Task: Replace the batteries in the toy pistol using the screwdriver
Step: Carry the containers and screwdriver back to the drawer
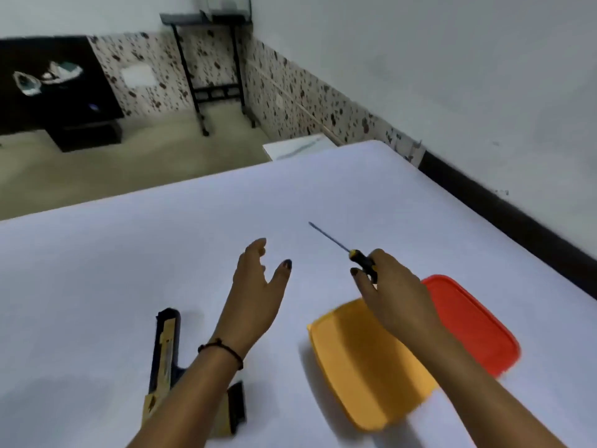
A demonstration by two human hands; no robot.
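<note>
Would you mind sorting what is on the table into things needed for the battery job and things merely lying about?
For the job:
- screwdriver, held in the right hand
- toy pistol, lying on the table under the left forearm
- left hand, open and empty

Lying about:
- yellow container
- red lid

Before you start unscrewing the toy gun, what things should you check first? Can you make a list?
1. Screwdriver in the right hand: ok.
2. Left hand free to steady the toy: ok, open and empty.
3. Toy pistol within reach on the table: ok.
4. Battery cover screw showing: cannot tell, the arm hides part.
5. New batteries ready: cannot tell, none visible.
6. Yellow container near for screws: ok.
</note>
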